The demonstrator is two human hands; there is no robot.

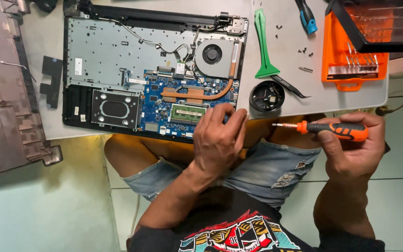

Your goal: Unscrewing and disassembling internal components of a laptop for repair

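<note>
Left hand (218, 140) pinches at the open laptop (150, 74) near the green memory stick (188, 113), frame centre. Right hand (353, 144) grips the orange screwdriver (325, 129), parked right. Next needs careful fingertip work at the board edge.

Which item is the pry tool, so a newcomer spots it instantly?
Start at the opened laptop on the table. Just right of its fan lies the pry tool. It is the only green item: a flat stick widening to a triangular end.

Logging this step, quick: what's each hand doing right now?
Left hand: fingers bent on the laptop's near edge; holds nothing visible.
Right hand: closed around an orange screwdriver.
</note>
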